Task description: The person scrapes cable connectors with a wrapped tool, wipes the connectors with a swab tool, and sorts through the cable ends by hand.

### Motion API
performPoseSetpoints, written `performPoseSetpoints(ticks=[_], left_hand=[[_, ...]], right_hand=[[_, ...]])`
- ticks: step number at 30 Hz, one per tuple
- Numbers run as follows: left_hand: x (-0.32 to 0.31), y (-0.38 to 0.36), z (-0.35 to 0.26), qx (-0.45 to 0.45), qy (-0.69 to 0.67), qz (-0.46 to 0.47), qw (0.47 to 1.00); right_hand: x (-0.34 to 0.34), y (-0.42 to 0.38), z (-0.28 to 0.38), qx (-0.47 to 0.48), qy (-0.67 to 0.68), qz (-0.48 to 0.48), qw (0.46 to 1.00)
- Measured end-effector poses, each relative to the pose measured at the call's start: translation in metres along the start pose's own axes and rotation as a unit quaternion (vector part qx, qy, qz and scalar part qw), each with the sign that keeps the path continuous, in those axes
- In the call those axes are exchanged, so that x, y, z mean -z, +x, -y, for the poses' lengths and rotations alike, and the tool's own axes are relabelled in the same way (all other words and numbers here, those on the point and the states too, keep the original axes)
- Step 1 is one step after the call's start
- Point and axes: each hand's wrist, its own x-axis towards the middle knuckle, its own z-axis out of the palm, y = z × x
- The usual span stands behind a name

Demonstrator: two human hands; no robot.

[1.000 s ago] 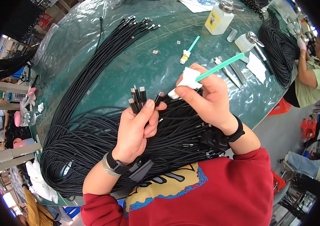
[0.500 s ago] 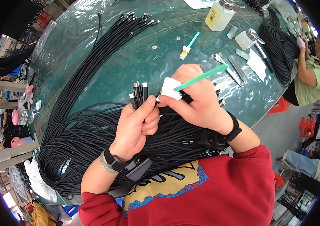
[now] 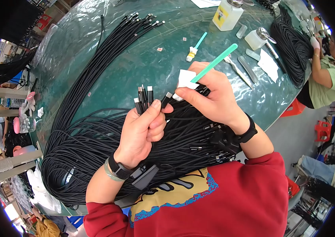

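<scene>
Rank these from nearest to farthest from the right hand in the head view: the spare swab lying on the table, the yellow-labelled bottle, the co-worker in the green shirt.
Measured from the right hand:
1. Spare swab, just beyond the hand, up the table.
2. Yellow-labelled bottle, at the far edge, upper right.
3. Co-worker, seated off the table's right end.

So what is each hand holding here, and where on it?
Left hand grips a small bunch of black cables just below their connector ends. Right hand pinches a green-handled swab low on its stick, with a white wipe.
</scene>
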Motion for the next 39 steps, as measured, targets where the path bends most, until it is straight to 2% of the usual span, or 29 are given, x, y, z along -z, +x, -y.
performPoseSetpoints(ticks=[5,9,12,17,21,24,29,32,39], left_hand=[[-0.001,0.0,0.002,0.003,0.011,0.001,1.0],[-0.001,0.0,-0.001,0.0,-0.003,-0.001,1.0],[0.001,0.001,0.0,0.008,-0.019,0.01,1.0],[0.004,0.001,0.0,0.027,-0.029,0.043,0.998],[0.004,0.001,0.0,0.024,-0.025,0.042,0.999],[-0.002,-0.001,0.0,0.015,-0.004,0.026,1.0],[-0.006,-0.001,0.001,0.001,0.041,0.003,0.999],[-0.007,-0.002,0.004,-0.011,0.049,0.006,0.999],[-0.008,0.001,0.008,-0.053,0.022,0.027,0.998]], right_hand=[[-0.007,0.004,0.005,0.01,-0.001,-0.044,0.999],[0.0,0.003,0.004,-0.005,-0.024,-0.005,1.0],[-0.003,0.004,0.005,0.068,0.008,0.005,0.998],[-0.004,0.005,0.003,0.088,-0.046,-0.009,0.995],[-0.002,0.001,0.006,0.054,-0.015,-0.018,0.998],[0.001,0.0,0.0,-0.015,-0.039,-0.047,0.998],[-0.001,-0.001,0.011,0.015,-0.024,0.004,1.0],[0.005,-0.001,0.008,-0.095,-0.021,-0.04,0.994],[0.008,-0.003,0.012,-0.111,0.074,-0.035,0.99]])
